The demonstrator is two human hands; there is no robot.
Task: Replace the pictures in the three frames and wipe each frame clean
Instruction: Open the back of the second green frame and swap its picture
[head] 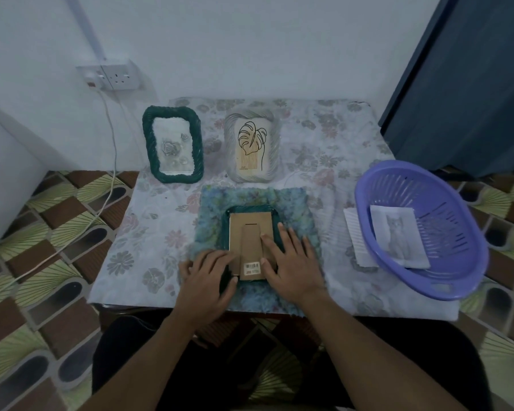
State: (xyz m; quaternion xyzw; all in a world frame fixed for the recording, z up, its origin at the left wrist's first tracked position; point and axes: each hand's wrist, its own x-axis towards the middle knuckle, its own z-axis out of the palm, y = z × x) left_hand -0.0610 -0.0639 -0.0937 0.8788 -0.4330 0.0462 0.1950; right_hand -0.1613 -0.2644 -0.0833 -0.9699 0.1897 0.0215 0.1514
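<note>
Head view shows the face-down frame (251, 221) lying on a blue cloth (214, 209) at the near middle of the desk (131, 232), the left hand (208, 277) gripping its near left corner with curled fingers, the right hand (294, 268) pressing flat with straight fingers on its cardboard back, a green frame (172, 143) and a white frame (252, 146) standing at the far side, and a cat picture (398, 235) in the basket (445, 280) at right.

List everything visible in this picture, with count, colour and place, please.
upright woven frame: 1, dark green, table back left
leaf-drawing frame: 1, pale, table back centre
face-down woven frame: 1, dark green, on fluffy cloth
fluffy cloth: 1, blue-green, table front centre
basket: 1, purple, table right
cat picture: 1, grey-white, inside basket
lined paper: 1, white, beside basket
wall socket: 1, white, wall back left
cable: 1, white, socket to floor
left hand: 1, grips that frame's near corner
right hand: 1, flat on that frame's back
</note>
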